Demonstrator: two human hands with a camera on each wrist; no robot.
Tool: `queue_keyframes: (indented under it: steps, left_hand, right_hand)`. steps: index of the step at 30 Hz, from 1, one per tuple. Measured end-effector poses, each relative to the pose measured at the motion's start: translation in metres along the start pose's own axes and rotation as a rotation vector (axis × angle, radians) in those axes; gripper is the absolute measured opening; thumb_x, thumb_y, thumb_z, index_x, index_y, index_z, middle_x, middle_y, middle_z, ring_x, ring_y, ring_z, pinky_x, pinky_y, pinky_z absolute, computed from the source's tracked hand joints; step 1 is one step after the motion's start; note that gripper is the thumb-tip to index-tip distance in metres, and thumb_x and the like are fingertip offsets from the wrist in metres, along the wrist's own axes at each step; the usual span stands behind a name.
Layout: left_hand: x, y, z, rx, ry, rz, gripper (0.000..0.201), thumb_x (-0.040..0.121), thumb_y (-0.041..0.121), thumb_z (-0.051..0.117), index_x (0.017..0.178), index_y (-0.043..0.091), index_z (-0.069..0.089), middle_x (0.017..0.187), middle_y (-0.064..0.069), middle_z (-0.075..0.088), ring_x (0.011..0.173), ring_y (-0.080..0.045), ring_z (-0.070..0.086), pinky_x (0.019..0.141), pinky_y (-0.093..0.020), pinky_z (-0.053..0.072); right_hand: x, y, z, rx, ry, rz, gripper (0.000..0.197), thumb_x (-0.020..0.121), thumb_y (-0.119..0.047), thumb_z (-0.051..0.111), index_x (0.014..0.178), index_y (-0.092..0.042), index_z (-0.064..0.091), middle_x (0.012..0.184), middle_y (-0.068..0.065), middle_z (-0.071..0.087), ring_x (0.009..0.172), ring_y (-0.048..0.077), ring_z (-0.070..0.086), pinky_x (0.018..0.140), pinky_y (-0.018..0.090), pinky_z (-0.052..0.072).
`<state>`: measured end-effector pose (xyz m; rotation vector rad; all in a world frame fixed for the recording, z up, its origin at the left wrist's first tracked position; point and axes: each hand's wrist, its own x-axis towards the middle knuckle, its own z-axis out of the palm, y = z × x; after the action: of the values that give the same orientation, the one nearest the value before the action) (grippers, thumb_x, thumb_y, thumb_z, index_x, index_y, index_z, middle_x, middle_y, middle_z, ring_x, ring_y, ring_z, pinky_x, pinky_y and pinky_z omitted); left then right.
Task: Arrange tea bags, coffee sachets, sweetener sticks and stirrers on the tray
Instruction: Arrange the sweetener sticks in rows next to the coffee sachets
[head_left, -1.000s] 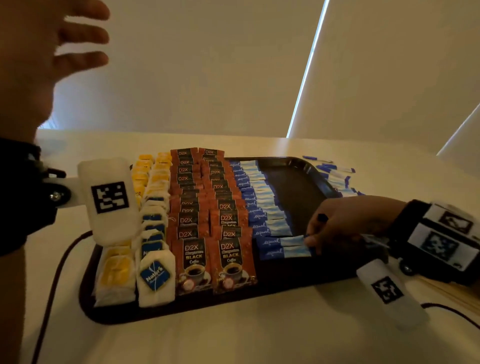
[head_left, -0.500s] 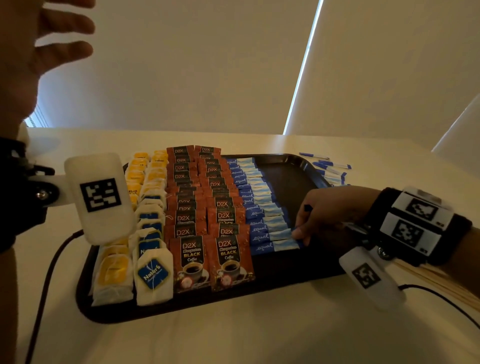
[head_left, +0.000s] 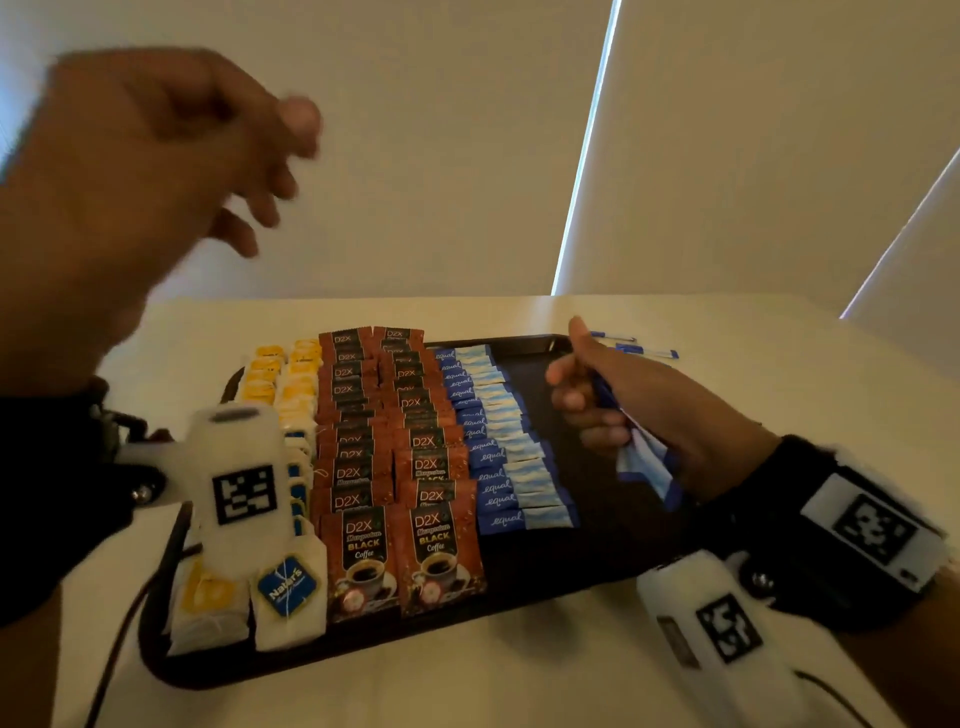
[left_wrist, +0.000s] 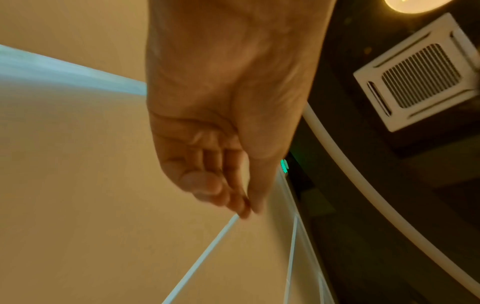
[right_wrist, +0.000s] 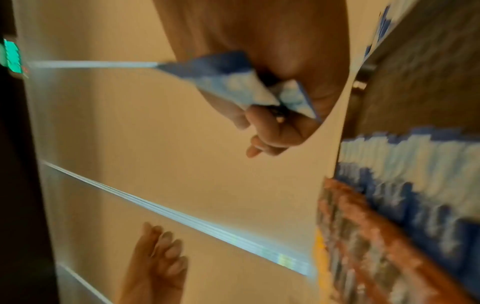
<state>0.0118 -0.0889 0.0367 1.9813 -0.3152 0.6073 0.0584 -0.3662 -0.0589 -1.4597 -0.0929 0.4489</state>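
Note:
A dark tray (head_left: 589, 486) holds rows of tea bags (head_left: 288, 597) on the left, brown coffee sachets (head_left: 405, 467) in the middle and a column of blue sweetener sticks (head_left: 498, 441) to their right. My right hand (head_left: 571, 364) hovers above the tray's bare right part with its thumb up. It grips a small bunch of blue sweetener sticks (head_left: 644, 462) in its palm, and the right wrist view shows the same bunch (right_wrist: 233, 82). My left hand (head_left: 280, 161) is raised high at the left, blurred, fingers loosely curled, and holds nothing (left_wrist: 233, 195). No stirrers are in view.
A few loose sweetener sticks (head_left: 639, 351) lie on the white table beyond the tray's far right corner. The left wrist camera (head_left: 239, 483) hides part of the tea bag rows. A cable (head_left: 119, 639) runs along the tray's left edge. A wall stands behind the table.
My right hand has left the near end of the sweetener column and risen toward the tray's far right, with sticks in its palm. My left hand swung rightward and its spread fingers curled.

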Motion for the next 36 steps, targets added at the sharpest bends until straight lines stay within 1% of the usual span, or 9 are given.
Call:
queue_keyframes:
  steps: [4,10,16,19,21,24,28,32,36]
  left_hand:
    - [-0.030,0.030,0.054,0.113,-0.290,0.124,0.029,0.070,0.053,0.064,0.072,0.024,0.068,0.063,0.007,0.065,0.054,-0.004,0.058,0.048,-0.011,0.045]
    - [-0.043,0.030,0.091,0.146,-0.451,0.057,0.040,0.060,0.058,0.072,0.091,0.040,0.056,0.082,0.016,0.064,0.070,-0.002,0.061,0.063,-0.011,0.047]
    - [-0.043,0.029,0.095,0.169,-0.249,0.119,0.040,0.061,0.058,0.073,0.090,0.044,0.049,0.092,0.017,0.059,0.076,0.003,0.059,0.064,-0.002,0.040]
    - [-0.041,0.019,0.095,0.219,-0.143,0.264,0.023,0.075,0.043,0.073,0.091,0.031,0.062,0.074,0.010,0.063,0.077,0.003,0.059,0.064,0.001,0.040]
    - [-0.038,0.014,0.093,0.235,-0.097,0.321,0.016,0.080,0.031,0.065,0.091,0.020,0.067,0.080,0.013,0.064,0.078,0.003,0.059,0.066,-0.003,0.044]
    - [-0.033,0.009,0.088,0.273,-0.076,0.345,0.011,0.082,0.027,0.063,0.091,0.021,0.067,0.083,0.014,0.065,0.080,0.003,0.060,0.066,-0.015,0.050]
    - [-0.026,0.002,0.082,0.157,-0.066,0.207,0.017,0.082,0.044,0.061,0.087,0.028,0.064,0.076,0.012,0.065,0.072,-0.003,0.065,0.060,-0.023,0.055]
    - [-0.023,0.000,0.080,0.030,-0.044,0.098,0.009,0.079,0.032,0.066,0.082,0.023,0.067,0.071,0.008,0.068,0.065,-0.005,0.068,0.055,-0.021,0.057]
    - [-0.022,0.001,0.070,0.270,0.017,0.386,0.016,0.085,0.026,0.063,0.096,0.015,0.069,0.089,0.007,0.069,0.082,-0.005,0.064,0.064,-0.015,0.054]
  right_hand:
    - [0.000,-0.014,0.027,0.508,-0.103,-0.112,0.048,0.096,-0.051,0.031,0.071,-0.012,0.046,0.051,-0.004,0.032,0.033,0.004,0.026,0.030,0.015,0.027]
    - [0.008,-0.041,0.061,0.751,-0.171,-0.317,0.047,0.095,-0.052,0.030,0.071,-0.015,0.044,0.053,-0.005,0.032,0.040,0.007,0.029,0.041,0.019,0.027]
    - [0.013,-0.058,0.073,0.770,-0.022,-0.427,0.048,0.094,-0.052,0.030,0.067,-0.014,0.043,0.049,-0.004,0.032,0.037,0.007,0.030,0.039,0.015,0.028]
    - [0.016,-0.059,0.073,0.840,0.001,-0.456,0.050,0.096,-0.051,0.030,0.067,-0.013,0.043,0.050,-0.003,0.031,0.040,0.010,0.032,0.040,0.017,0.034]
    - [0.015,-0.057,0.075,0.882,-0.031,-0.463,0.049,0.096,-0.051,0.031,0.068,-0.013,0.045,0.055,-0.002,0.031,0.047,0.012,0.033,0.046,0.021,0.037]
    - [0.012,-0.054,0.079,0.892,-0.052,-0.428,0.047,0.095,-0.051,0.033,0.068,-0.015,0.044,0.058,-0.002,0.033,0.053,0.012,0.036,0.056,0.024,0.039]
    - [0.015,-0.051,0.081,0.864,0.083,-0.382,0.049,0.096,-0.050,0.030,0.062,-0.016,0.037,0.053,-0.003,0.035,0.045,0.008,0.038,0.046,0.018,0.040]
    - [0.024,-0.045,0.076,0.809,0.228,-0.347,0.050,0.096,-0.052,0.030,0.061,-0.016,0.037,0.048,-0.005,0.037,0.043,0.008,0.042,0.048,0.019,0.046]
    - [0.029,-0.048,0.059,0.724,0.229,-0.246,0.048,0.096,-0.048,0.040,0.059,-0.016,0.039,0.045,-0.005,0.032,0.035,0.008,0.033,0.040,0.018,0.043]
